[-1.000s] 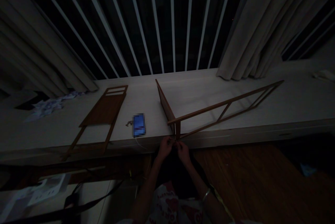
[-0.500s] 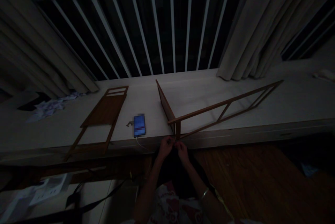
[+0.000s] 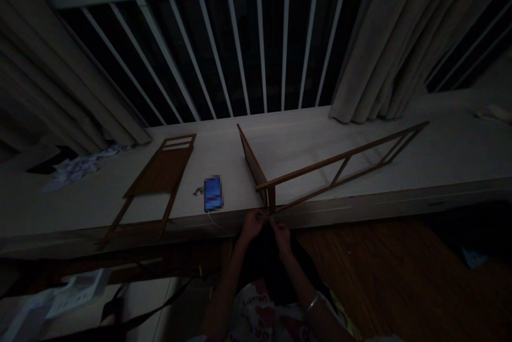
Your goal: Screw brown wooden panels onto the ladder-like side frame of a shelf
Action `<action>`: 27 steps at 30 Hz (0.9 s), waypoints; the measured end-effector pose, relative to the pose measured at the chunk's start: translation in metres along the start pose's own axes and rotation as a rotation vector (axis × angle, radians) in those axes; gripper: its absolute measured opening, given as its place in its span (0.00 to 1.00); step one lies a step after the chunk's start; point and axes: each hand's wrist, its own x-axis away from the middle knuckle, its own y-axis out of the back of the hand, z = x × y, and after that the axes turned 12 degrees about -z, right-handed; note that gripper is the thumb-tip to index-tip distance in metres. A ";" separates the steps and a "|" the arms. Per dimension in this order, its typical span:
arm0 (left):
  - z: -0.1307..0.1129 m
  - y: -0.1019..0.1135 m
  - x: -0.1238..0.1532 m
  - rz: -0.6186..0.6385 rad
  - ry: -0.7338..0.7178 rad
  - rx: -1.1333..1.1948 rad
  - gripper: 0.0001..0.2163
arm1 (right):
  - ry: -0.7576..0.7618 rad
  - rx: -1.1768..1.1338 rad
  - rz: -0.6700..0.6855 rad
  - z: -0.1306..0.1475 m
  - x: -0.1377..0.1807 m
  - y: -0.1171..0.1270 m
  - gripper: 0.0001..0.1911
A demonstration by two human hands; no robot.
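Observation:
A brown wooden folding frame (image 3: 340, 162), like a small chair, lies on its side on the pale ledge, its panel (image 3: 253, 163) standing at an angle to the long rails. Both hands meet at its near corner, by the ledge's front edge. My left hand (image 3: 253, 223) has its fingers bent and pinched at that corner. My right hand (image 3: 282, 235) touches the same spot, index finger pointing forward and the other fingers curled. Dim light hides whatever small thing may be between the fingertips.
A second wooden folding chair (image 3: 158, 171) lies flat at the left, its legs jutting past the ledge (image 3: 312, 134). A phone (image 3: 213, 193) with a cable and a small metal object (image 3: 198, 191) lie between the two. White railings (image 3: 260, 48) and curtains stand behind. Papers (image 3: 76, 168) lie far left.
My right hand has shifted slightly down and right, its index finger now stretched toward the corner. The left hand stays at the corner. The wooden frame keeps its place.

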 end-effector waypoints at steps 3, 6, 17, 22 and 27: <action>-0.002 0.001 0.000 0.006 0.009 -0.008 0.07 | -0.150 -0.012 0.142 0.004 0.002 0.001 0.23; -0.002 0.000 0.001 0.019 0.020 -0.006 0.08 | -0.356 -0.203 0.300 0.011 0.004 -0.002 0.20; -0.006 0.005 -0.005 0.094 0.005 -0.019 0.06 | -0.210 -0.316 0.205 0.013 0.004 -0.014 0.10; -0.007 0.004 -0.005 0.071 0.010 -0.016 0.06 | -0.004 -0.171 0.126 0.021 0.001 -0.007 0.14; -0.004 0.001 -0.004 0.057 0.024 -0.006 0.05 | 0.162 -0.021 0.076 0.031 0.003 0.002 0.13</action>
